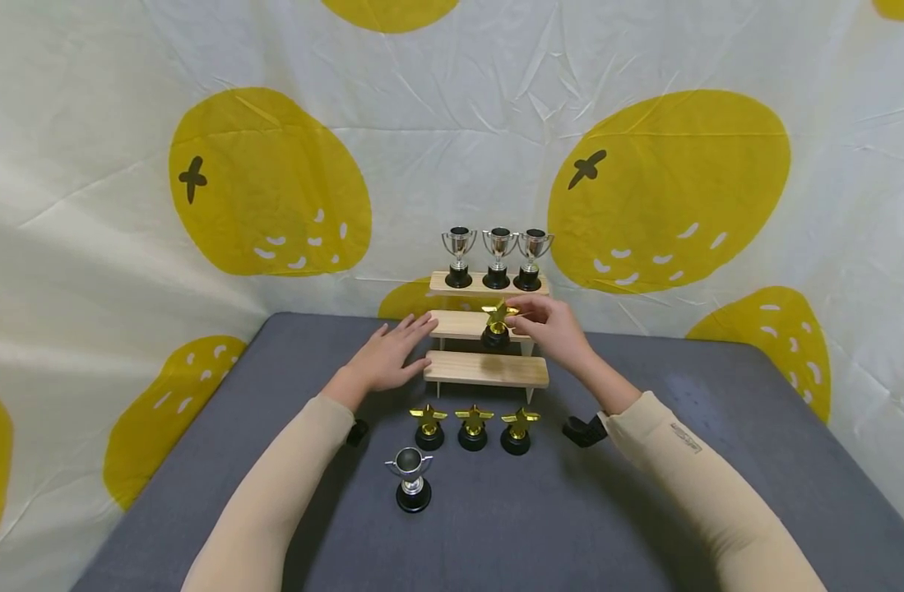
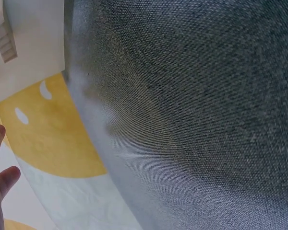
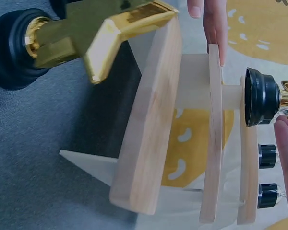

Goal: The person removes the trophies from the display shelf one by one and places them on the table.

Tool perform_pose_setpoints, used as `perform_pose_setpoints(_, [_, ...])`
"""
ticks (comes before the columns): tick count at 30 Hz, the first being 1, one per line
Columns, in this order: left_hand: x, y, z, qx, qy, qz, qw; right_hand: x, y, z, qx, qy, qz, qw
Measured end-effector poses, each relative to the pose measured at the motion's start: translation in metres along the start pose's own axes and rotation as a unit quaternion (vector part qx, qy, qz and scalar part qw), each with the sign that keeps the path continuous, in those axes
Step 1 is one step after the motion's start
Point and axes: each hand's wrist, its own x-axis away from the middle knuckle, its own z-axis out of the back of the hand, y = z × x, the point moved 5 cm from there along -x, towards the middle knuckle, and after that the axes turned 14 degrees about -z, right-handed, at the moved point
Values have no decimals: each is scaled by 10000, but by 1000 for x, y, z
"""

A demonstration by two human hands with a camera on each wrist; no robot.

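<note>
My right hand [image 1: 551, 329] pinches a gold star trophy [image 1: 498, 316] with a round black base [image 3: 261, 98]. In the head view this trophy overlaps the middle shelf [image 1: 455, 324] of a three-step wooden stand; the right wrist view shows its base off the middle board. My left hand [image 1: 392, 353] reaches to the stand's left side, fingers straight, fingertips at the middle shelf's left end and thumb by the bottom shelf [image 1: 489, 369]. Its fingertips [image 2: 7, 179] show at the edge of the left wrist view. Three silver cups [image 1: 498, 255] stand on the top shelf [image 1: 438, 284].
Three more gold star trophies [image 1: 473, 427] stand in a row on the grey table [image 1: 570, 526] before the stand. Nearer, to the left, is one silver cup [image 1: 411, 481]. A white curtain [image 1: 459, 164] with yellow fruit prints hangs behind.
</note>
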Motion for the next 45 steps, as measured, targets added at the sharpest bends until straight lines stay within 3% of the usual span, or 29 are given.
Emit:
perform_pose_setpoints(16, [1,-1,-2,-83,3,-19,10000,26,19,17,345,52,12,9994])
perform_pose_setpoints(30, [1,-1,-2,-88,53,-60,9999,50,41,37,672,157,-246,9973])
perform_pose_setpoints(45, [1,0,-1,-57,-57,11,10000,68,66,46,716,-54,-248,9971])
